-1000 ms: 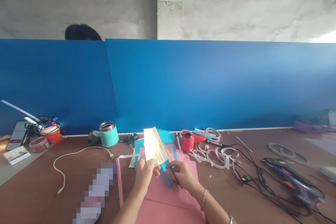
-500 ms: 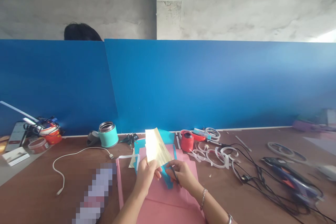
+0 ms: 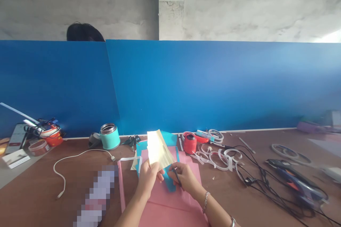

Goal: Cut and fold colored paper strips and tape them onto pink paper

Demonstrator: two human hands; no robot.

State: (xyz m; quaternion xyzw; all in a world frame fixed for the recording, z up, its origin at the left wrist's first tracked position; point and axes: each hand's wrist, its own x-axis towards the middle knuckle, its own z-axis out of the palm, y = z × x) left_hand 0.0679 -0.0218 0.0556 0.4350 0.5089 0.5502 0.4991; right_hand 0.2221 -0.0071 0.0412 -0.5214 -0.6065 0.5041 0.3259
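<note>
My left hand [image 3: 149, 175] is closed on the lower edge of a pale yellow paper sheet [image 3: 158, 149], which is creased and tilted upward. Close beside it, my right hand [image 3: 183, 177] grips a slim black pen-like thing [image 3: 176, 177]; its kind is not clear, and its ends are partly hidden by the fingers. The right fingertips are near the sheet's lower right corner. Beneath both hands lie pink paper sheets [image 3: 165, 214] and blue paper [image 3: 169, 183], partly covered by the hands and the yellow sheet.
To the left are a turquoise container [image 3: 109, 138], keys [image 3: 133, 140] and a white cable [image 3: 64, 170]. On the right lie a red thread spool [image 3: 190, 145], curled white strips [image 3: 221, 159], black cables [image 3: 262, 179] and a dark blue tool [image 3: 298, 184]. A blue partition [image 3: 202, 85] stands behind.
Both hands and the yellow sheet stay almost where they were. The head behind the partition has shifted slightly to the right.
</note>
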